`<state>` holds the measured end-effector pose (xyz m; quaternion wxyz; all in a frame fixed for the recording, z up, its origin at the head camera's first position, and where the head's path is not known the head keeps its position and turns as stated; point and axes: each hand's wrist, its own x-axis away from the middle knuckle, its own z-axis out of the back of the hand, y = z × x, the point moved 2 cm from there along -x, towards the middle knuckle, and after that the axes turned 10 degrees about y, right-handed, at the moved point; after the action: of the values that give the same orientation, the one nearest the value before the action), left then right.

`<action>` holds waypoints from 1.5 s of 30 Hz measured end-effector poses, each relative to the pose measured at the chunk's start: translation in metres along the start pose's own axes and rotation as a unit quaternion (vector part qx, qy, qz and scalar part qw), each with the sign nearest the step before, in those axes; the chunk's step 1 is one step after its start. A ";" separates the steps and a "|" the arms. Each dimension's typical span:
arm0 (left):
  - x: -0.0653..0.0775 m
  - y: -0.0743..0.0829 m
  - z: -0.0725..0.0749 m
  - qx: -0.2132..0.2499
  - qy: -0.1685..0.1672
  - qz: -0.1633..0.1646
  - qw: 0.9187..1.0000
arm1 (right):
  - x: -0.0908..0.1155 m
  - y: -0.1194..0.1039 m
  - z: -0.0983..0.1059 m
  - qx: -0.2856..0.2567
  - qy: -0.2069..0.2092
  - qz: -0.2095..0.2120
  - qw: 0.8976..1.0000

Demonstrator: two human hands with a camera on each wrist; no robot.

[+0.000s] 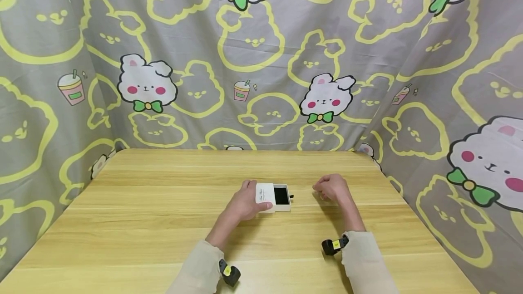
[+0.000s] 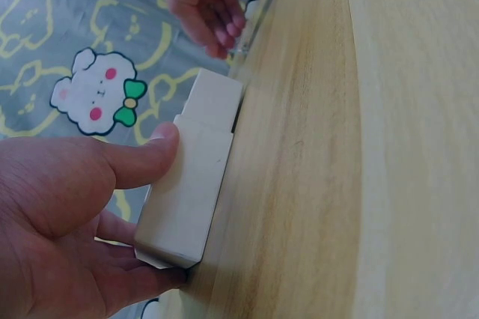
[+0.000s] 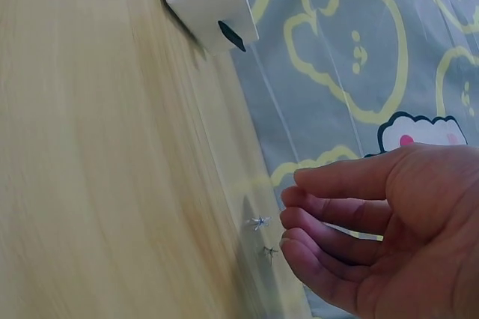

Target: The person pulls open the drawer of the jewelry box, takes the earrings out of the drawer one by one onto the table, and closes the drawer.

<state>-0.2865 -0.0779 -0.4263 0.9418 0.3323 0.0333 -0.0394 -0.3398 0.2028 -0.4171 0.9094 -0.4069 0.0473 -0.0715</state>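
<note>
My left hand (image 1: 245, 202) grips a small white slide-out box (image 1: 264, 194) lying on the table, thumb along its near side and fingers at the far side. Its drawer (image 1: 288, 208) sticks partway out to the right, showing a black insert (image 1: 281, 196) and a black pull tab (image 1: 292, 196). To the right of the box is my right hand (image 1: 333, 187), its fingers loosely bent with nothing gripped. Beside those fingertips, the right wrist view shows two tiny silvery, sparkling pieces (image 3: 260, 222) on the table; their exact kind is too small to make out.
The wooden table (image 1: 143, 221) reaches back to a grey curtain (image 1: 196, 135) printed with rabbits and yellow outlines, which also hangs at both sides. Each sleeved wrist wears a small black camera (image 1: 231, 275).
</note>
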 end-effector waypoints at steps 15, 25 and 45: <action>0.002 0.000 0.000 0.006 0.001 0.000 1.000 | 0.008 -0.022 -0.008 0.019 -0.014 0.039 0.999; 0.000 -0.001 0.000 0.008 0.001 0.000 1.000 | 0.014 -0.035 -0.017 -0.001 -0.025 0.045 0.999; 0.000 -0.001 0.000 0.005 0.005 -0.003 1.000 | 0.024 -0.050 -0.044 -0.028 -0.076 0.046 0.996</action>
<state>-0.2868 -0.0782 -0.4268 0.9399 0.3368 0.0389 -0.0403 -0.3275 0.1339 -0.4101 0.9010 -0.4337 -0.0018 0.0027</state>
